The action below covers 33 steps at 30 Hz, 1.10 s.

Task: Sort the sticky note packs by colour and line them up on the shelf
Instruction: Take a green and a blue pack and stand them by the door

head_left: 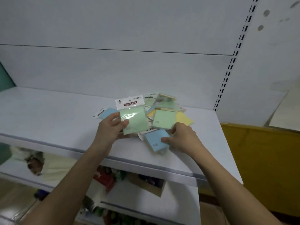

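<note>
Left hand (112, 125) pinches glossy cellophane green pack (134, 118), lifted above white shelf (48, 114); right hand (181, 137) grips square blue pack (155, 140) at pile (165, 111) edge; lone blue pack (105, 113) left; shelf left side bare

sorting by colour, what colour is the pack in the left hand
Light green pack, held up in the left hand; head view.

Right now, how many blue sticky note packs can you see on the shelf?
2. One blue pack lies alone left of the pile, behind the left hand. The other blue pack lies at the pile's front under the right hand. More may be buried.
</note>
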{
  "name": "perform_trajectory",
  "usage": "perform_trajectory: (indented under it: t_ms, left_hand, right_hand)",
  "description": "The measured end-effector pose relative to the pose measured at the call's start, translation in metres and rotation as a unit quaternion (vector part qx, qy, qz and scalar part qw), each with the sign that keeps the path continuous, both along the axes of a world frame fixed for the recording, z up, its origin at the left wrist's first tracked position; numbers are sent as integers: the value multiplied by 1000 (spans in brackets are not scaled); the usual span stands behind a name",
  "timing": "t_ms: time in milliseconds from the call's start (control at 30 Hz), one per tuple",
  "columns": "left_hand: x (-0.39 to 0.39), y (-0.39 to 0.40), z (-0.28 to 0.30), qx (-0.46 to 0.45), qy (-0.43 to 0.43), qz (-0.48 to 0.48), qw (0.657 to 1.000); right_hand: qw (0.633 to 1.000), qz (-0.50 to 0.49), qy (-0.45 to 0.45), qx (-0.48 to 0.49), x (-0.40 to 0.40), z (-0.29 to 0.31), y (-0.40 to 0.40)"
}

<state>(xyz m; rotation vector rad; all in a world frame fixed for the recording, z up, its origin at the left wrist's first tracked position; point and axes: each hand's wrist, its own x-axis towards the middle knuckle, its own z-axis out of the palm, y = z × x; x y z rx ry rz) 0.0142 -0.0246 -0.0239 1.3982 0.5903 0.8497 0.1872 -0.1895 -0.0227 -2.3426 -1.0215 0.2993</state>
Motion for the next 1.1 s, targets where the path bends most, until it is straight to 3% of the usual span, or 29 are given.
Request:
perform_trajectory:
  t_ms: [167,433,667,800,1100]
  left_hand:
    - [-32,-8,-16,-22,4,42,999]
    - [-75,14,-14,-16,-4,16,1000]
    - [-164,50,-8,-28,-5,-17,999]
    - [-218,76,2,-27,-10,13,1000]
    - [-327,182,31,-14,-6,87,996]
  right_hand:
    - [999,11,48,-21,-4,6,-10]
    - [974,-37,203,91,-33,17,-27]
    - [896,-38,365,250,-120,32,14]
    - [869,-12,383,312,-167,36,57]
    - [864,106,352,343,-256,59,197]
